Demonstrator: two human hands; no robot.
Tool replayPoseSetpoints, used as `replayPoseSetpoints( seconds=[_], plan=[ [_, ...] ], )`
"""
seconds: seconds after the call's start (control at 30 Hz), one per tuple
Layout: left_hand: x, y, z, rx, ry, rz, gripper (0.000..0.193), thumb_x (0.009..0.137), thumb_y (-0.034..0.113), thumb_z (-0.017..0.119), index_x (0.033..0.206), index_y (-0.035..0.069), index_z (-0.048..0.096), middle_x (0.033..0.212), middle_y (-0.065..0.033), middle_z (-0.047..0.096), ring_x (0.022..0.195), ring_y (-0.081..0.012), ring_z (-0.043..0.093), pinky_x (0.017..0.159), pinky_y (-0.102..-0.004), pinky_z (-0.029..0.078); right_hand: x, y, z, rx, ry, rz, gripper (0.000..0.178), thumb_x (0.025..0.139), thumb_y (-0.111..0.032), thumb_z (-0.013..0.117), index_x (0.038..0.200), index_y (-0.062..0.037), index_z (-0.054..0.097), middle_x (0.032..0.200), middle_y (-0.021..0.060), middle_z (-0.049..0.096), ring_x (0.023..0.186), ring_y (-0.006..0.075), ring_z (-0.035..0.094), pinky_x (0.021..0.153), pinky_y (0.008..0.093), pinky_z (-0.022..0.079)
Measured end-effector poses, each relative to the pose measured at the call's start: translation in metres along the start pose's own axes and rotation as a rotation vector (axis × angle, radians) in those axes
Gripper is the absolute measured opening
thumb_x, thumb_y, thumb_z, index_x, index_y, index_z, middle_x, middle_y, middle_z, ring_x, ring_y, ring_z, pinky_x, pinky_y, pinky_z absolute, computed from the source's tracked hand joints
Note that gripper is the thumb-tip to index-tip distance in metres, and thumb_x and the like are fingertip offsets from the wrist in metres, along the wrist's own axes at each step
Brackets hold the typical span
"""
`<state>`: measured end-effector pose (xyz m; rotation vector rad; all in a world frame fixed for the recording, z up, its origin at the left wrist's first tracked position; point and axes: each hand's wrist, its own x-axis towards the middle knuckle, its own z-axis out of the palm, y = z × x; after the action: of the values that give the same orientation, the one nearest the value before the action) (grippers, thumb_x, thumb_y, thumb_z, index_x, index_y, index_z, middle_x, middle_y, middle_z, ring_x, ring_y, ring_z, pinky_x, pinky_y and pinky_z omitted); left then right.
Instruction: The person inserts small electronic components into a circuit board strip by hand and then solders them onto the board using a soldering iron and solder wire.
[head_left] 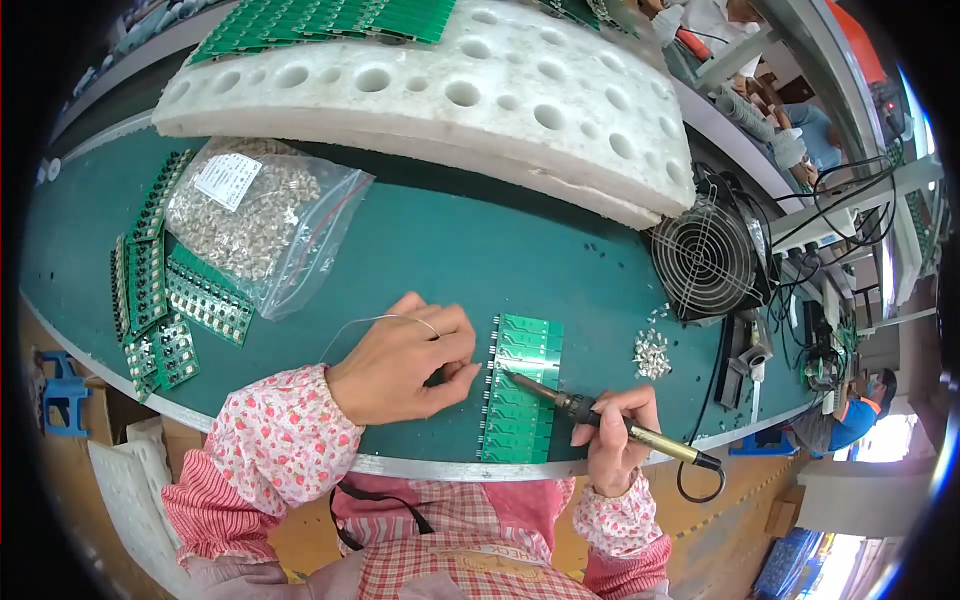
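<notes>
A green circuit board panel [524, 425] lies near the front edge of the bench, with a row of dark pins along its left side. My right hand [618, 432] grips a soldering iron [660, 443] like a pen, its tip on the upper middle of the panel. At the panel's left side is my left hand [415, 360], fingers curled and pinching a thin solder wire [372, 320]. The wire loops back over that hand to the left. Its working end is hidden by the fingers.
At the left lie several populated circuit boards [148, 285] beside a clear bag of small pale parts [250, 215]. A white foam block [430, 110] bearing green boards [330, 28] spans the back. Loose small parts [651, 354], a black fan [705, 255] and an iron stand [748, 360] are at right.
</notes>
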<state>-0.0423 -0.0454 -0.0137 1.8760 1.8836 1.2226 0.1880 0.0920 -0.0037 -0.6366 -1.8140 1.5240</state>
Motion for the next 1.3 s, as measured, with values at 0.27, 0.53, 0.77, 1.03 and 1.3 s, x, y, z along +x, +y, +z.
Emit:
replayPoseSetpoints(
  seconds=[0.27,0.53,0.77,1.03,1.3],
  plan=[
    [-0.002,-0.001,0.003,0.003,-0.020,0.019,0.017,0.079,0.012,0.068,0.076,0.010,0.052,0.077,-0.0017,0.049,0.069,-0.0198,0.052,0.069,-0.0344,0.034,-0.002,-0.004,0.005,-0.023,-0.024,0.037,0.014,0.093,-0.009,0.057,0.090,0.0015,0.048,0.069,0.0099,0.062,0.054,0.0125,0.062,0.051,0.0241,0.050],
    [-0.002,0.000,0.003,0.064,-0.021,0.024,0.015,0.080,0.013,0.067,0.079,0.009,0.053,0.079,-0.0035,0.049,0.072,-0.0215,0.052,0.071,-0.0351,0.035,-0.012,-0.004,0.005,-0.111,-0.102,-0.042,0.014,0.090,-0.003,0.059,0.090,-0.0002,0.046,0.066,0.0104,0.063,0.056,0.0132,0.064,0.051,0.0249,0.051],
    [-0.001,0.002,0.005,0.111,-0.003,0.067,0.013,0.080,0.013,0.067,0.082,0.008,0.056,0.082,-0.0047,0.050,0.073,-0.0217,0.053,0.071,-0.0355,0.038,-0.026,-0.004,0.014,-0.181,-0.048,-0.053,0.016,0.087,-0.002,0.063,0.091,-0.0001,0.048,0.067,0.0120,0.065,0.059,0.0185,0.069,0.052,0.0261,0.053],
    [-0.001,0.004,0.012,0.187,0.060,0.134,0.017,0.075,0.009,0.072,0.079,0.008,0.055,0.082,-0.0026,0.051,0.070,-0.0207,0.052,0.067,-0.0348,0.038,-0.032,0.003,0.018,-0.224,-0.037,-0.186,0.016,0.087,-0.003,0.064,0.093,0.0002,0.049,0.063,0.0110,0.066,0.058,0.0176,0.069,0.052,0.0265,0.052],
    [-0.002,0.006,0.009,0.236,0.011,0.127,0.012,0.078,0.014,0.068,0.083,0.008,0.059,0.082,-0.0035,0.051,0.075,-0.0194,0.054,0.071,-0.0342,0.040,-0.031,0.000,0.020,-0.150,0.022,-0.074,0.016,0.086,-0.002,0.065,0.093,-0.0011,0.050,0.063,0.0105,0.065,0.057,0.0169,0.068,0.050,0.0264,0.052]
  ],
)
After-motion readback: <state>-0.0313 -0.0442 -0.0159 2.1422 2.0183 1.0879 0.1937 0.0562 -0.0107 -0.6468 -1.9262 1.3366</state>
